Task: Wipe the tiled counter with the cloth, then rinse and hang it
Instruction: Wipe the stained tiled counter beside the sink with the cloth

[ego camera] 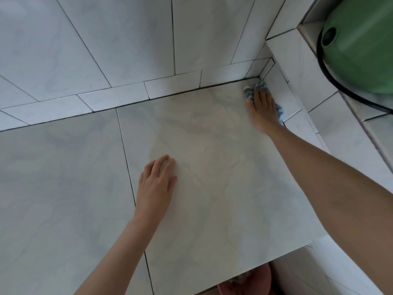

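Right hand [262, 107]: fingers [258, 93] laid out straight, slightly blurred, pressing flat on the cloth [249, 93]; no curl round it that I can see.

Cloth: blue and white, bunched under the palm. It shows past the fingertips and again along the hand's outer edge, so its long axis runs with the side wall [282, 88].

Position: far right corner of the counter [212, 167], touching or just beside both the back wall [174, 84] and the side wall.

Left hand [156, 184]: fingers relaxed, flat on the counter, holding nothing, well apart from the cloth.

Judgement: walls block two sides, so the open counter lies leftward and toward the person from the fingers. The next stroke should pull that way. The right hand is the nearer one.

Green tub [361, 43] sits on the ledge above, well apart from the cloth.
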